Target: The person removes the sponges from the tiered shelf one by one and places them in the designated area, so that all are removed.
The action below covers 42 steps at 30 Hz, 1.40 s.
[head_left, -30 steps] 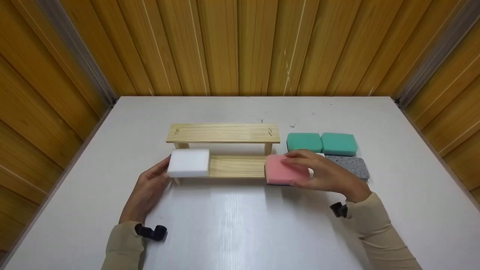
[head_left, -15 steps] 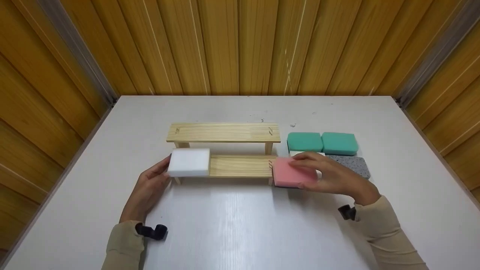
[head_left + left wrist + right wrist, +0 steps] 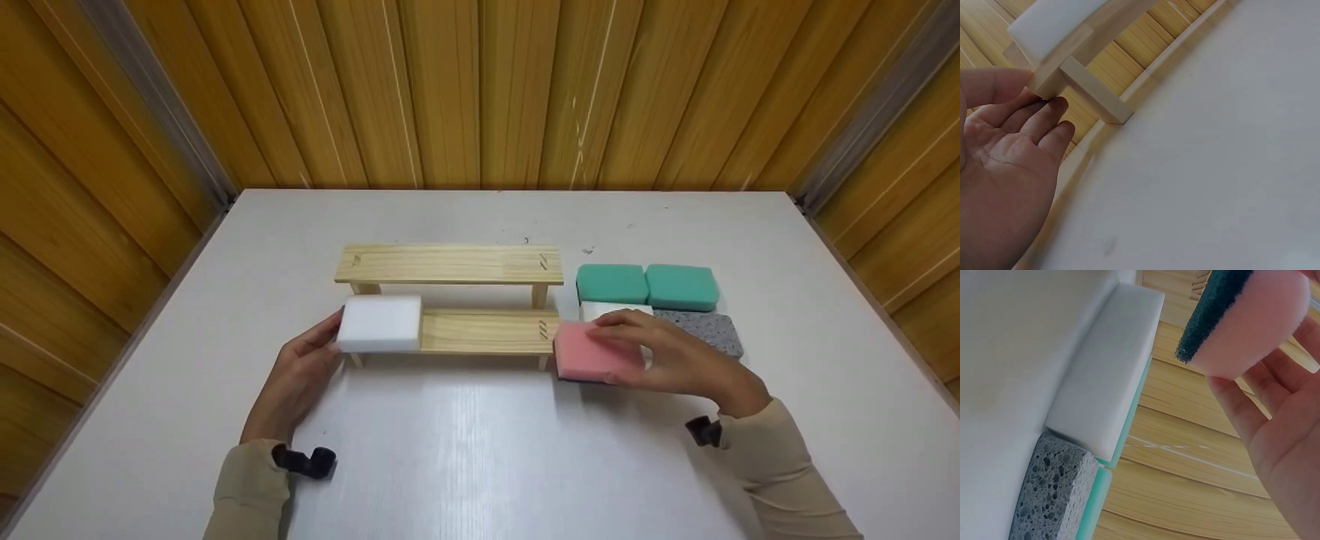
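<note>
A pink sponge [image 3: 594, 351] with a dark green scouring layer underneath is held between the thumb and fingers of my right hand [image 3: 671, 356], beside the right end of the lower board. In the right wrist view this sponge [image 3: 1261, 326] hangs well off the table. A two-step wooden rack [image 3: 480, 331] stands mid-table, and a white sponge [image 3: 380, 323] lies on the left end of its lower board. My left hand [image 3: 296, 375] grips that end. The left wrist view has the thumb [image 3: 1005, 85] at the board's end, with the other fingers curling below.
Right of the rack, two green sponges [image 3: 682, 287] lie side by side. In front of them are a grey speckled sponge [image 3: 705, 334] and another white sponge [image 3: 1106, 371], the latter partly behind my right hand in the head view. Wood-patterned walls enclose the white table [image 3: 420, 465].
My right hand has carried the pink sponge rightward and slightly nearer, away from over the lower board's right end, which now shows. The left hand stays at the rack's left end.
</note>
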Motion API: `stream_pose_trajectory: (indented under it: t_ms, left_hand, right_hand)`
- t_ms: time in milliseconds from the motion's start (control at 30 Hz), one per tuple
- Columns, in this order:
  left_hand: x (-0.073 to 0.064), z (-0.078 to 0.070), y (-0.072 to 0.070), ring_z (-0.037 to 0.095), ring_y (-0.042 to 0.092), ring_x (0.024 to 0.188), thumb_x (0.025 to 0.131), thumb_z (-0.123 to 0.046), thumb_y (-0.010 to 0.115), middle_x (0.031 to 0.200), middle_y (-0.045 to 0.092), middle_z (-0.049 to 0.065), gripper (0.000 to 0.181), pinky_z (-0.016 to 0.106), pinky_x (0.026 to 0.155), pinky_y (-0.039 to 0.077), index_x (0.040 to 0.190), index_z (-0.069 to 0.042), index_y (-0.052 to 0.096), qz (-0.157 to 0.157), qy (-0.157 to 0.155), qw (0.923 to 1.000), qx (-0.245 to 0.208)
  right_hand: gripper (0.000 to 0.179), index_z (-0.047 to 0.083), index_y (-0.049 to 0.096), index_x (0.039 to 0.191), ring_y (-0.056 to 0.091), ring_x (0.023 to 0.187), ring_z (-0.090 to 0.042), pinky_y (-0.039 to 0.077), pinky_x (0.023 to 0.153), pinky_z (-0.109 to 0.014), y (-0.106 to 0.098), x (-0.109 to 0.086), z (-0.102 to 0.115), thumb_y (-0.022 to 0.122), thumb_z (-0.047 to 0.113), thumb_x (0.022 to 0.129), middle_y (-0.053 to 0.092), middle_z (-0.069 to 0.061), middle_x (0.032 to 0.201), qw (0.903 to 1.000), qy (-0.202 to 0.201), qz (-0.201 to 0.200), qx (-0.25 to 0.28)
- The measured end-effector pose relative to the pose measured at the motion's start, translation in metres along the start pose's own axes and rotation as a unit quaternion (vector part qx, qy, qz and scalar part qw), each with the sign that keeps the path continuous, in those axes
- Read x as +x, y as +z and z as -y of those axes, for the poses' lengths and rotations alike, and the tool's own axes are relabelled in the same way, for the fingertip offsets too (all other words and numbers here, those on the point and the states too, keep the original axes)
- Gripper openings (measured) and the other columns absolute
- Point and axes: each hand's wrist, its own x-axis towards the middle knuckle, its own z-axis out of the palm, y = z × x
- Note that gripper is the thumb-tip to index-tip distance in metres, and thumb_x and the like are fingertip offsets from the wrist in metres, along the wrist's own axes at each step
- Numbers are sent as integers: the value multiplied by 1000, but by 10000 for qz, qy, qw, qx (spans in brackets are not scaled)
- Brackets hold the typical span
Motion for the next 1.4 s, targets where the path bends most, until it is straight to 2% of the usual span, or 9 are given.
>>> stream_pose_trajectory:
  t_ms: [167,400,667,933,1033,1133,1200,1400]
  left_hand:
    - [2,-1,1,22,17,149,95,1,49,161,19,9,60,18,110,35,150,1,25,-123,-210,9997,-91]
    - [1,-2,1,21,19,148,95,-1,51,161,21,6,60,17,110,35,150,-2,28,-169,-300,9994,53]
    - [1,-1,0,21,18,148,95,-1,51,160,22,7,59,17,110,34,150,-2,28,-124,-216,9996,137]
    - [1,-1,1,20,17,149,95,-4,53,160,22,6,59,17,110,33,150,-4,30,-124,-177,9996,185]
    - [1,0,1,20,17,149,96,-5,53,161,21,6,60,16,110,33,150,-4,29,-88,-155,9997,167]
    - [1,0,1,20,16,149,96,-4,53,161,19,8,61,16,110,32,150,-2,27,-31,-97,9999,12]
    - [0,-1,0,21,15,149,96,-4,53,161,18,9,61,16,110,32,151,-1,25,11,-59,10000,-69]
    - [0,0,-1,20,14,149,96,-6,54,161,18,8,62,16,110,32,151,-2,26,28,-66,10000,-28]
  right_hand:
    - [53,15,65,126,56,118,-21,49,99,-25,0,-4,-3,82,21,76,59,-2,127,9999,-40,-82,-46]
    - [52,17,65,125,56,116,-21,54,91,-36,-2,-10,-6,82,23,76,60,-2,127,9999,147,-26,-76]
    - [53,15,66,124,57,113,-19,55,89,-33,-1,-17,-11,83,27,75,60,-1,124,9999,99,-10,-63]
    - [52,17,65,125,57,113,-21,54,90,-35,-3,-22,-12,78,36,79,59,0,124,9994,241,257,-29]
    - [53,15,65,124,57,111,-20,51,93,-26,-3,-23,-14,79,34,78,60,-1,123,9996,127,245,75]
    - [53,11,65,123,57,109,-18,44,95,-13,-2,-24,-15,82,29,76,60,-4,121,9997,-145,132,175]
    - [53,9,66,122,57,108,-18,40,95,-8,-1,-24,-16,82,26,75,61,-5,119,9993,-287,67,238]
    - [52,10,66,122,56,109,-20,43,95,-14,-1,-24,-18,81,29,76,61,-5,120,9991,-222,222,281]
